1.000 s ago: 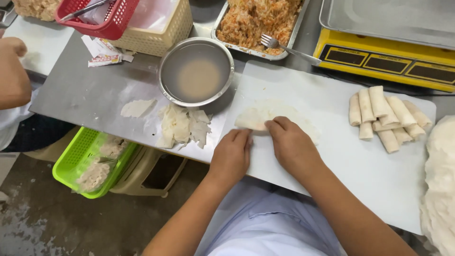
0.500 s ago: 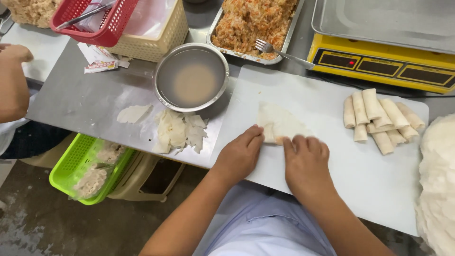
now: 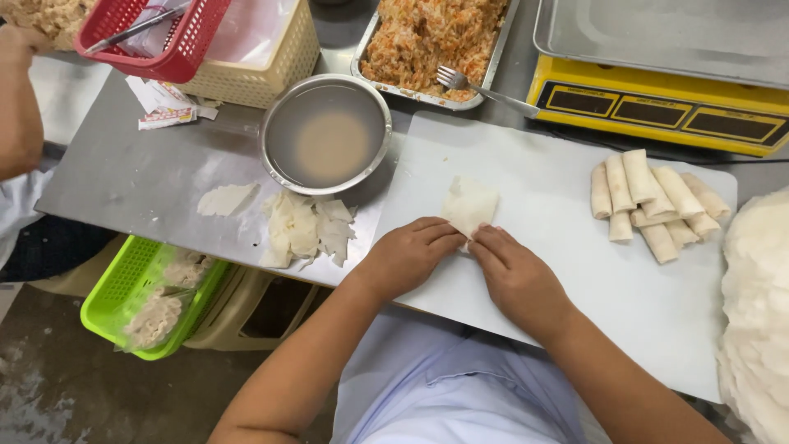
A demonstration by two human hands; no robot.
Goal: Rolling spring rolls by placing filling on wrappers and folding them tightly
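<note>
The wrapper (image 3: 470, 205) was lying flat and wide on the white board (image 3: 575, 288) a second ago. Now it is folded up into a small, puffy packet, so the rolling has started. It sits in the middle of the board, just past the fingertips.

The left hand (image 3: 407, 256) and the right hand (image 3: 514, 275) have come closer together. Both lie palm down with the fingers bent, and the fingertips press on the near edge of the wrapper. Neither hand is closed around it; they pinch and push it.

A pile of done rolls (image 3: 653, 201) lies to the right on the board. A tall stack of thin sheets (image 3: 756, 312) is at the far right. A metal bowl (image 3: 326, 136) with cloudy water stands on the grey surface (image 3: 123, 181), with torn bits (image 3: 304, 230) below it. A tray of filling (image 3: 431, 41) with a fork (image 3: 481, 86) sits behind, next to a yellow scale (image 3: 657, 103). Another person's arm (image 3: 20, 107) is at the left.
</note>
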